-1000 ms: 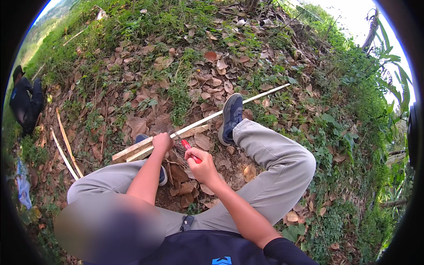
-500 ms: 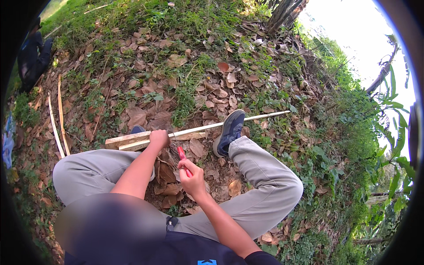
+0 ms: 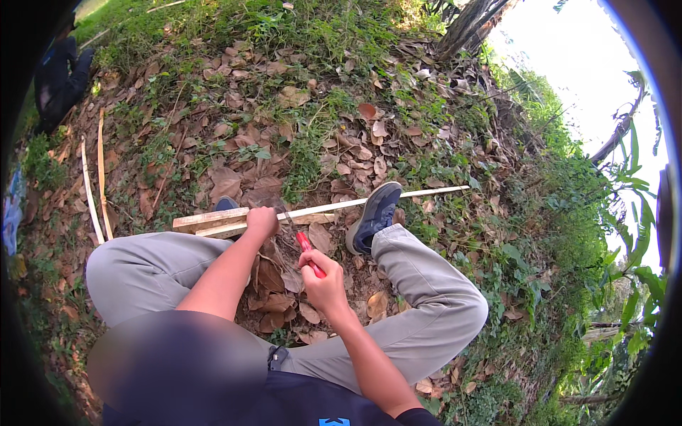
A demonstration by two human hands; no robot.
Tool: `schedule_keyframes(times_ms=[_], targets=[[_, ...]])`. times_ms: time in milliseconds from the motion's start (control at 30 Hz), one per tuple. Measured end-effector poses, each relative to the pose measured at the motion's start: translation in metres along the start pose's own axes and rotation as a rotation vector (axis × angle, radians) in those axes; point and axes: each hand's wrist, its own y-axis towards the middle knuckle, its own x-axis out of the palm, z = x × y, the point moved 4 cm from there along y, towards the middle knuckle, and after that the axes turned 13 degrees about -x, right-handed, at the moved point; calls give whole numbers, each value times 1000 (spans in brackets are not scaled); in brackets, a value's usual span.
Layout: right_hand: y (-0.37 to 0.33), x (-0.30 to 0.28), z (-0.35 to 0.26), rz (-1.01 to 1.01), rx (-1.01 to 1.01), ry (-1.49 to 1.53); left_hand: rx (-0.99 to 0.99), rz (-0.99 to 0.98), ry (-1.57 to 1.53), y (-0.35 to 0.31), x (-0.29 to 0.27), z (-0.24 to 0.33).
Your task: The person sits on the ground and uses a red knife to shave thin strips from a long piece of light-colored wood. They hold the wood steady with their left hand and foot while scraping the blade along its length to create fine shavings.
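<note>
My left hand (image 3: pixel 263 223) is closed round a long thin wooden strip (image 3: pixel 323 209), close to where it crosses pieces of pale timber (image 3: pixel 209 221) on the ground. To the right the strip runs past my shoe (image 3: pixel 376 216), its far part thin and straight. My right hand (image 3: pixel 325 280) grips the red handle of a slim bladed tool (image 3: pixel 305 243), whose exact kind I cannot make out. The narrow dark blade points up and left from the handle to the strip, just right of my left hand. Whether it touches the wood is unclear.
Two pale sticks (image 3: pixel 101 174) lie on the left. A person in dark clothes (image 3: pixel 57 82) is at the upper left, above a blue plastic-looking item (image 3: pixel 13 213). Dry leaves (image 3: pixel 226 181) and low plants cover the ground; a tree trunk (image 3: pixel 465 32) stands at upper right.
My right hand has shifted slightly to the right with the red-handled tool, and its blade shows more clearly. My left hand stays on the strip. The whole view has shifted a little.
</note>
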Motion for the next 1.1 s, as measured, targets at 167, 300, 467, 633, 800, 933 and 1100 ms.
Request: schedule_keyframes(times_ms=[167, 300, 467, 633, 800, 933, 1100], targets=[[8, -13, 1, -6, 56, 113, 32, 113, 1, -5, 3, 4], [-5, 12, 30, 38, -98, 88, 26, 16, 3, -3, 2, 0], [7, -25, -5, -45, 141, 128, 14, 11, 31, -4, 3, -2], [0, -9, 14, 56, 60, 137, 30, -51, 5, 3, -5, 1], [6, -18, -3, 18, 172, 181, 76, 113, 11, -8, 7, 4], [-6, -15, -42, -82, 112, 0, 70, 153, 16, -12, 8, 5], [-10, 0, -34, -13, 95, 50, 36, 129, 34, -5, 3, -2]])
